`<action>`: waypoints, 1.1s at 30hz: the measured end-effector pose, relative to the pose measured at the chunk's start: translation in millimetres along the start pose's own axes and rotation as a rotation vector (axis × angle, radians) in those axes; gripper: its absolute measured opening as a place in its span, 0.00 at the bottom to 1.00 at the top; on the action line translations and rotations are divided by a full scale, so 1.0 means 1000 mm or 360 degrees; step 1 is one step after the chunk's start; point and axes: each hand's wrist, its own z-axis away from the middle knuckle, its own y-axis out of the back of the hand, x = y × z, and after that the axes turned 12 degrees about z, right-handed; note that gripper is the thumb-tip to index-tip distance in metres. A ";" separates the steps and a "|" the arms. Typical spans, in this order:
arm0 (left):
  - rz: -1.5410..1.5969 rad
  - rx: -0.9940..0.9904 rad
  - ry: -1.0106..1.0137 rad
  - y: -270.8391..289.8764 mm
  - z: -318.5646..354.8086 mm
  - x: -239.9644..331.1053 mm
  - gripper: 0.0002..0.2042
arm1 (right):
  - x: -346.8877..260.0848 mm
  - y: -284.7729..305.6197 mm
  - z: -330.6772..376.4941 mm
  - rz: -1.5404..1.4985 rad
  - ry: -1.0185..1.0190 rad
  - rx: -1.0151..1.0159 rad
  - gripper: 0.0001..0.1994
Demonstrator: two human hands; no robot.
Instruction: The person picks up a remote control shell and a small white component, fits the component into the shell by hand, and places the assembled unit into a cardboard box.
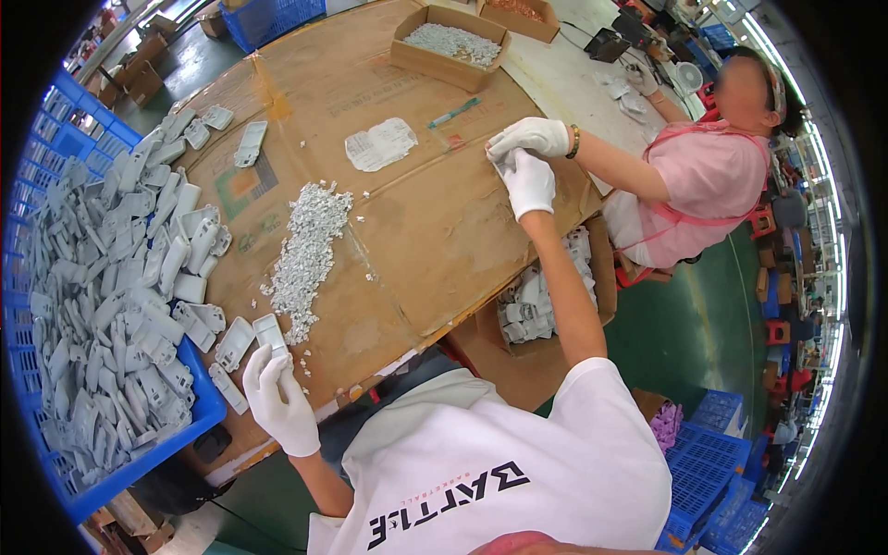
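My left hand [277, 398], in a white glove, grips a flat light-grey plastic part [270, 331] at the near edge of the cardboard-covered table [435, 231]. Similar grey parts [231, 344] lie loose right beside it. My right hand [529, 181], also gloved, reaches far across the table with fingers curled on a small grey piece [501, 163]. A co-worker's gloved hand [531, 136] touches that same piece from above. The co-worker, in a pink top [708, 180], sits at the table's right side.
A blue crate [199, 407] heaped with grey plastic parts fills the left. A pile of small white pieces [310, 245] lies mid-table, with a paper sheet [380, 143] and green pen [453, 113] beyond. A cardboard box [435, 65] sits far back; a carton of parts [536, 301] stands below.
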 end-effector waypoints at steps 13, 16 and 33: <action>0.0043 0.0084 0.0047 0.024 0.020 0.000 0.12 | -0.002 -0.002 -0.011 0.0355 -0.0046 -0.0192 0.17; 0.0055 0.0099 0.0109 0.026 0.025 -0.004 0.12 | -0.003 0.006 -0.011 0.0270 -0.0026 -0.0322 0.22; -0.0851 -0.0632 -0.0091 0.013 -0.027 -0.071 0.27 | -0.116 0.030 0.131 -0.1033 0.0623 -0.0078 0.06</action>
